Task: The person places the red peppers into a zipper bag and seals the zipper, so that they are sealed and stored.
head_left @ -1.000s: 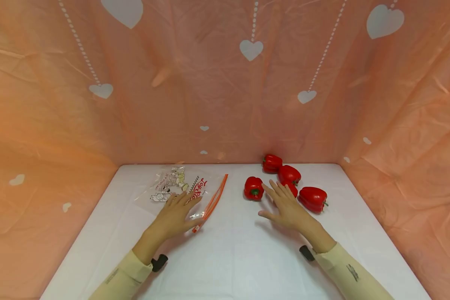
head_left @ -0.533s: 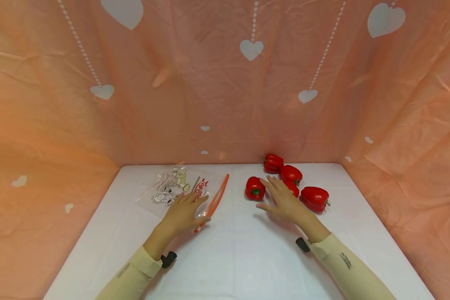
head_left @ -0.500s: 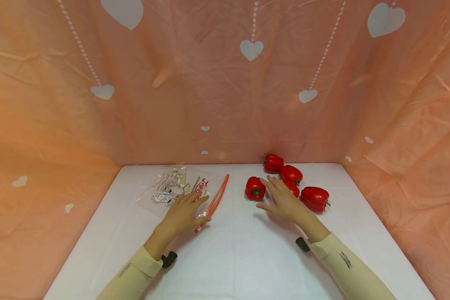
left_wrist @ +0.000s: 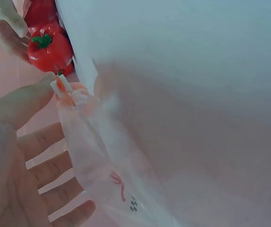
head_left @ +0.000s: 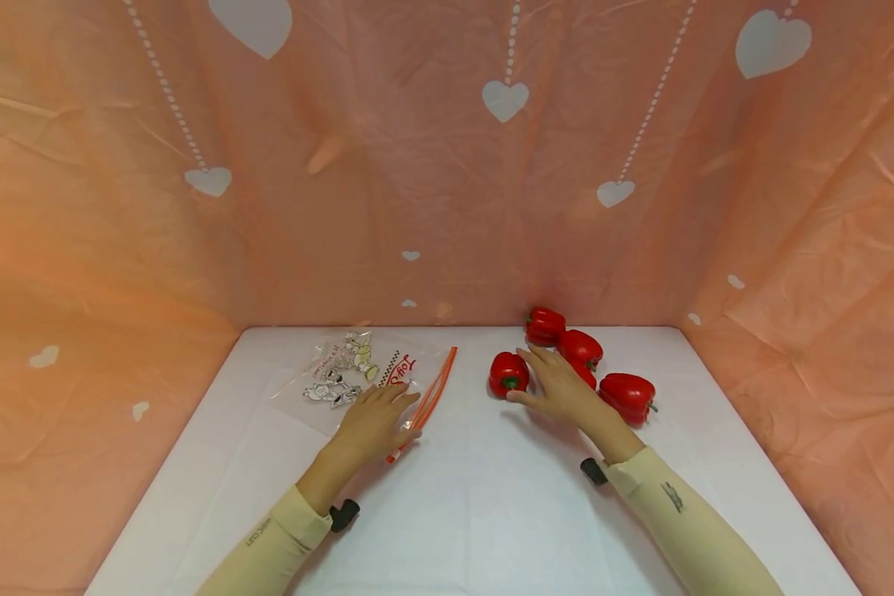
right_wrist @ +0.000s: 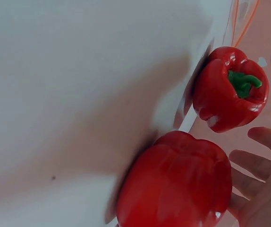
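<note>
A clear zip bag [head_left: 359, 354] with printed cartoon figures and an orange zip edge lies flat at the left of the white table. My left hand [head_left: 370, 422] hovers over its near right part, fingers spread and thumb by the zip's near end. In the left wrist view the zip bag [left_wrist: 97, 151] extends past those fingertips. To the right, a red bell pepper [head_left: 508, 374] with a green stem stands apart from the others. My right hand [head_left: 562, 391] reaches beside it, fingers extended. The right wrist view shows this bell pepper [right_wrist: 227, 90] just beyond the fingers, nothing gripped.
Several more red bell peppers lie at the back right: one by the back edge [head_left: 545, 325], one just nearer [head_left: 581, 348], one partly hidden by my right hand, and one further right [head_left: 627, 397]. An orange curtain [head_left: 447, 207] with white hearts surrounds the table.
My left hand has moved a little right over the bag, its thumb now at the zip edge. My right hand has shifted slightly forward and left, closer to the separate bell pepper.
</note>
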Demonstrator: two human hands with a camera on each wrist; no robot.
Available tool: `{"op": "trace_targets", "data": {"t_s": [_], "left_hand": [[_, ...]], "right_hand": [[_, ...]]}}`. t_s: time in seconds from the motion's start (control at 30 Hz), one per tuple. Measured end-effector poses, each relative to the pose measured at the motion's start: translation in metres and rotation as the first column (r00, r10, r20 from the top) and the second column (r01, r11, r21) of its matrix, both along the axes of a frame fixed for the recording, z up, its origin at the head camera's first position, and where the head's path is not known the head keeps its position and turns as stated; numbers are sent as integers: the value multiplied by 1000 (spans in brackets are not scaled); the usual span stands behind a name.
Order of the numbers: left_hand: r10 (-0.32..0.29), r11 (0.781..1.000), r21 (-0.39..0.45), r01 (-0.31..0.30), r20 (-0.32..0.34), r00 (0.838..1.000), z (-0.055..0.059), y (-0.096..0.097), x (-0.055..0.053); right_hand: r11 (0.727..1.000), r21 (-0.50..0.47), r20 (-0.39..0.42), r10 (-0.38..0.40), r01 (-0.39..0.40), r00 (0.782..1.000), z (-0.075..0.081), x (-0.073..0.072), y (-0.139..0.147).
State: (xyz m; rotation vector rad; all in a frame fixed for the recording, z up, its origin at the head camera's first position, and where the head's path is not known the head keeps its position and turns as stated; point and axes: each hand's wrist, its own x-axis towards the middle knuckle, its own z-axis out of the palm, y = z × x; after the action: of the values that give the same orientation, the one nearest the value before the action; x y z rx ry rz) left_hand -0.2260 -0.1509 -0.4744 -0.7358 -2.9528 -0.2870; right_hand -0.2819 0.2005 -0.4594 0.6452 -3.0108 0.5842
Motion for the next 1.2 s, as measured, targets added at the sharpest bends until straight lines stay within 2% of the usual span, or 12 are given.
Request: {"op": "trace_targets", "data": {"t_s": [0.37, 0.67, 0.8, 0.9, 0.97, 1.07, 1.2], "left_hand": [[12, 1000, 12, -11, -42, 999, 1, 3, 3], [69, 997, 28, -67, -88, 994, 0, 9, 6], [81, 996, 54, -72, -175, 981, -2, 12, 6], [87, 994, 82, -68, -252, 964, -3, 14, 5], [102, 991, 109, -74, -280, 955, -3, 14, 4], [152, 980, 163, -111, -266, 952, -3, 15, 3], [229, 955, 234, -184, -183, 956, -1, 16, 3]], "right_hand": [[1000, 19, 47, -13, 12, 999, -2, -8, -2], [999, 39, 55, -21, 19, 998, -1, -13, -2], [999, 41, 34, -8, 6, 999, -2, -15, -1], [999, 37, 24, -4, 3, 1000, -3, -16, -1], [999, 33, 18, -2, 1, 1000, -3, -17, -1], [1000, 29, 15, 3, -3, 1000, -3, -17, -2], [1000, 28, 11, 8, -8, 1000, -3, -16, -4]]}}
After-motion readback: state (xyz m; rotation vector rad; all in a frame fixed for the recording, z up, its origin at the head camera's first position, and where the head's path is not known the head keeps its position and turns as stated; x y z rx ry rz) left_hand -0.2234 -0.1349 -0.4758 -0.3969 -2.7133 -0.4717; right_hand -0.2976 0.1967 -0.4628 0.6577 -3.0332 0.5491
